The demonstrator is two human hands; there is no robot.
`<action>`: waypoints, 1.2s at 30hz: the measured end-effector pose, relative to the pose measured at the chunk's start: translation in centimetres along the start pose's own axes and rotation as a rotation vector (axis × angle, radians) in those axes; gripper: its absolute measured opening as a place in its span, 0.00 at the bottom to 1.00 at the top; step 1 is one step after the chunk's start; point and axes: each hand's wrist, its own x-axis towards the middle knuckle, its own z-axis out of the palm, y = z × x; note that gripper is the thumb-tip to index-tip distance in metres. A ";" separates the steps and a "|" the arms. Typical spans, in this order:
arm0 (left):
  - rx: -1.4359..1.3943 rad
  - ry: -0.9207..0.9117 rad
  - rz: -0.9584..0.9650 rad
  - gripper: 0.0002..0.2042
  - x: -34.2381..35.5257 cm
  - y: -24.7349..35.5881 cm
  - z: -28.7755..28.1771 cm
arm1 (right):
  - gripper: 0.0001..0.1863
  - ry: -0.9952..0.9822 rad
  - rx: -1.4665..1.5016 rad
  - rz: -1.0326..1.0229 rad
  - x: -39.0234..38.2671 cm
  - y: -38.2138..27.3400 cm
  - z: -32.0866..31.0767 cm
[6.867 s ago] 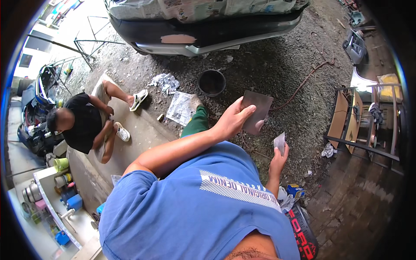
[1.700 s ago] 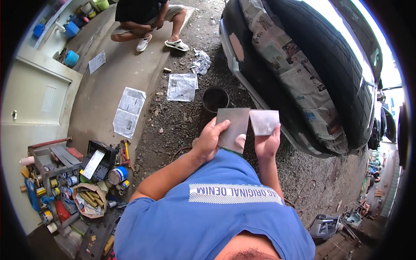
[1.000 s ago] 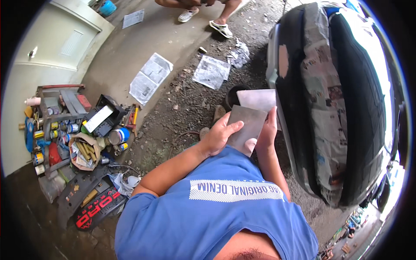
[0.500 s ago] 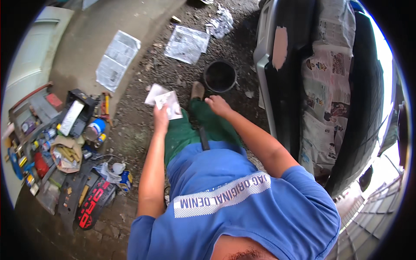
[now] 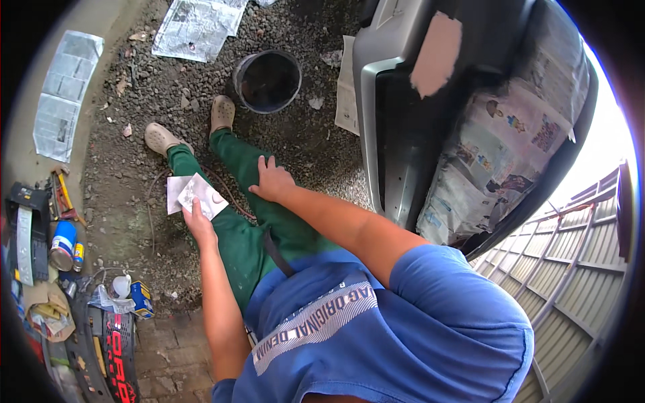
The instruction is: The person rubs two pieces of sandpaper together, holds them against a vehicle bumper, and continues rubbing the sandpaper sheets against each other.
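Observation:
My left hand [image 5: 199,222] pinches pale, squarish paper sheets [image 5: 201,195], one overlapping the other, above my left leg. A faint brownish mark shows on the upper sheet; whether it is sandpaper I cannot tell. Over my green-trousered right leg, my right hand [image 5: 274,180] holds nothing, its fingers spread. Whether it touches the trousers is unclear. Beyond it, near my right foot, stands a round black bucket [image 5: 269,82] with a dark inside. To the right is a dark vehicle panel with a grey edge, bearing a pinkish patch [image 5: 437,55].
Newspaper [image 5: 500,158] covers part of the vehicle. More sheets [image 5: 198,30] lie on the gravel and on the concrete [image 5: 67,94]. Tools, a blue can [image 5: 64,245], a toolbox and a black part with red lettering [image 5: 117,356] crowd the left. A thin hose [image 5: 228,188] lies by my legs.
The view has swung right, so the bucket and clutter appear further left. My right hand has spread its fingers and now lies over my leg. My left hand still holds the sheets.

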 end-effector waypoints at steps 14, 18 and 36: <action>-0.044 0.023 -0.136 0.22 0.6 -0.7 -2.0 | 0.47 -0.003 -0.015 0.026 1.0 -3.0 1.0; -0.083 0.025 -0.152 0.22 0.8 -0.7 -2.8 | 0.45 0.016 -0.003 0.017 1.0 -3.4 1.8; -0.033 0.088 -0.176 0.22 0.9 -0.2 -1.7 | 0.39 0.046 -0.063 0.014 2.5 -3.5 1.0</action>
